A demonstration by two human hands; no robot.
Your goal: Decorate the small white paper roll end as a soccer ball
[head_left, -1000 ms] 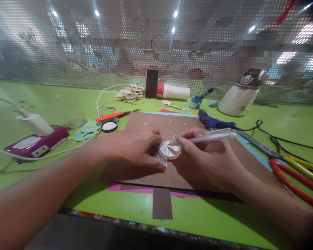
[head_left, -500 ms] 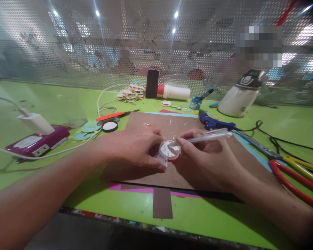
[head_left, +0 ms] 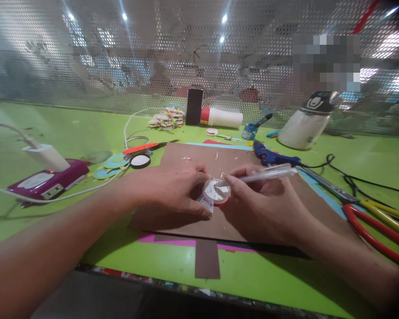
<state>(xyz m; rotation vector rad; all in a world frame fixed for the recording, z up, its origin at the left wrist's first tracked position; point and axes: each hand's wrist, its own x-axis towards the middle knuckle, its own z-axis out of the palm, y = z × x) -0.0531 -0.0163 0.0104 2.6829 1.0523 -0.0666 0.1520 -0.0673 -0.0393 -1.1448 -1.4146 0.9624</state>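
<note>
On the brown sheet (head_left: pixel 182 223) lies a small white disc (head_left: pixel 219 193) with a red rim. My left hand (head_left: pixel 177 188) pinches a clear plastic piece with printed marks (head_left: pixel 206 204), like a ruler or protractor, over the disc's left side. Its far end is hidden under the fingers. In my right hand (head_left: pixel 256 190) is a clear-barrelled pen (head_left: pixel 266 173), slanted with its tip end over the disc. My right fingertips are close to the disc's right edge; whether they touch it I cannot tell.
Right of the sheet lie a blue glue gun (head_left: pixel 274 157) and large scissors (head_left: pixel 355 212). At left are a purple power strip (head_left: pixel 48 181), an orange cutter (head_left: pixel 141 148) and a black-rimmed disc (head_left: pixel 140 161). A phone (head_left: pixel 194 107) and white cup (head_left: pixel 224 118) are behind.
</note>
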